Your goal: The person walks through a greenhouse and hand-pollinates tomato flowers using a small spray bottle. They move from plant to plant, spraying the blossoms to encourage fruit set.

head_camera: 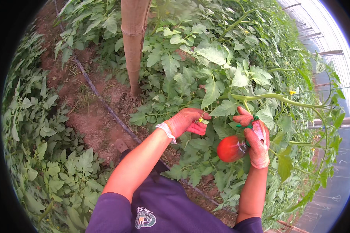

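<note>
My left hand point(189, 122), in a thin reddish-stained glove with a white cuff, has its fingers curled around a small tomato flower cluster point(201, 119) with a yellow bloom. My right hand point(256, 139), in a similar glove, grips a small hand sprayer with a rounded red bottle point(231, 148) and a green and pinkish head point(257, 128). The bottle tilts out to the left of the palm. One or two right fingers point toward the left hand. Just above them, a thick tomato stem point(262, 96) runs sideways, with leaves around both hands.
A bamboo post point(134, 43) rises from the soil ahead. A dark irrigation hose point(105, 103) crosses the reddish soil point(84, 122) beside my shoe point(122, 145). Dense tomato plants point(61, 174) stand on both sides. Plastic greenhouse film point(332, 174) and thin strings line the right.
</note>
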Demonstrator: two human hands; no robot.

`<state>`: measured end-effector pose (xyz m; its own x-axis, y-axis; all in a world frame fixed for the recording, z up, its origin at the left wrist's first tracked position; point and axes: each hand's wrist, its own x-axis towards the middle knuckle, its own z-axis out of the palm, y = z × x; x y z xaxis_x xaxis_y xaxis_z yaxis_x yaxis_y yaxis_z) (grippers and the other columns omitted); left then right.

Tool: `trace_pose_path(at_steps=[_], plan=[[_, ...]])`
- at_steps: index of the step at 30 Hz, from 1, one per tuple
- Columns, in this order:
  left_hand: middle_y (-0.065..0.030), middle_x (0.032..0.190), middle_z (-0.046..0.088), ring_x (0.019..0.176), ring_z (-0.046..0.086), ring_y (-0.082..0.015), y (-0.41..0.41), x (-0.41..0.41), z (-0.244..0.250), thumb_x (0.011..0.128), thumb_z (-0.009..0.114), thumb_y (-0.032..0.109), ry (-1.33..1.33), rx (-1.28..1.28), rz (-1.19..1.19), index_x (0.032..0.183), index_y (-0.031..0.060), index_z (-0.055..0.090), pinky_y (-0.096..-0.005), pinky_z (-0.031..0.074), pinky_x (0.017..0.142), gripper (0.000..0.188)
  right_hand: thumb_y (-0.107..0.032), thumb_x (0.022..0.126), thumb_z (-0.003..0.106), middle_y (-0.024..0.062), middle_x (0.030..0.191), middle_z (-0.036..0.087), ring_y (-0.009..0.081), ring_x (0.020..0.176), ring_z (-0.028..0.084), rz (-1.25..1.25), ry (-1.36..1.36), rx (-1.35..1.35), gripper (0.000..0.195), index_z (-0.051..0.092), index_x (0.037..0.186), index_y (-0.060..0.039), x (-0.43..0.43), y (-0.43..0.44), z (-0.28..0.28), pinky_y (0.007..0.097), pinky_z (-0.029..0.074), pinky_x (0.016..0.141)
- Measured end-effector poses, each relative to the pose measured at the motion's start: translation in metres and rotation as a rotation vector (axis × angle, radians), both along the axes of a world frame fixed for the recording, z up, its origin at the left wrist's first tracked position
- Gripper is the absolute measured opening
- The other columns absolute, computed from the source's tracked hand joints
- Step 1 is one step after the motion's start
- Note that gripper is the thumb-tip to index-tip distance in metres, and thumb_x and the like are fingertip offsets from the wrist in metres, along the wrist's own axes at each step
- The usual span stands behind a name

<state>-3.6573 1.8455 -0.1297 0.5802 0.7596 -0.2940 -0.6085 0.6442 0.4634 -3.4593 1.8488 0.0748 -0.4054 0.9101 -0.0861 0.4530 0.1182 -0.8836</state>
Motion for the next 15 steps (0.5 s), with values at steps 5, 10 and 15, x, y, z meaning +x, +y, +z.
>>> trace_pose_path(at_steps=[5, 10, 15], plan=[[-0.0094, 0.083, 0.063, 0.073, 0.069, -0.0225, -0.003, -0.015, -0.01, 0.091, 0.047, 0.007, 0.033, -0.072, 0.128, 0.113, -0.0039, 0.062, -0.0431, 0.063, 0.082, 0.029, -0.01, 0.085, 0.056, 0.0145, 0.12, 0.069, 0.0338, 0.14, 0.045, 0.017, -0.064, 0.0, 0.028, 0.065, 0.107, 0.0035, -0.011, 0.001, 0.0, 0.0468, 0.033, 0.114], [-0.0058, 0.075, 0.061, 0.069, 0.067, -0.0203, -0.01, -0.02, -0.011, 0.09, 0.045, 0.005, 0.114, -0.097, 0.129, 0.111, -0.0016, 0.063, -0.04, 0.062, 0.078, 0.028, -0.01, 0.085, 0.055, 0.0143, 0.12, 0.069, 0.0334, 0.139, 0.046, 0.032, -0.064, 0.032, 0.03, 0.066, 0.11, 0.0036, -0.01, 0.007, -0.005, 0.0456, 0.033, 0.114], [-0.0081, 0.083, 0.066, 0.075, 0.07, -0.0214, -0.016, -0.023, -0.017, 0.091, 0.044, 0.006, 0.222, -0.087, 0.069, 0.112, 0.0017, 0.065, -0.0378, 0.061, 0.075, 0.03, -0.01, 0.084, 0.056, 0.0146, 0.119, 0.069, 0.0338, 0.138, 0.047, 0.032, -0.041, 0.015, 0.035, 0.067, 0.114, 0.0039, -0.02, 0.008, 0.001, 0.0442, 0.034, 0.113]])
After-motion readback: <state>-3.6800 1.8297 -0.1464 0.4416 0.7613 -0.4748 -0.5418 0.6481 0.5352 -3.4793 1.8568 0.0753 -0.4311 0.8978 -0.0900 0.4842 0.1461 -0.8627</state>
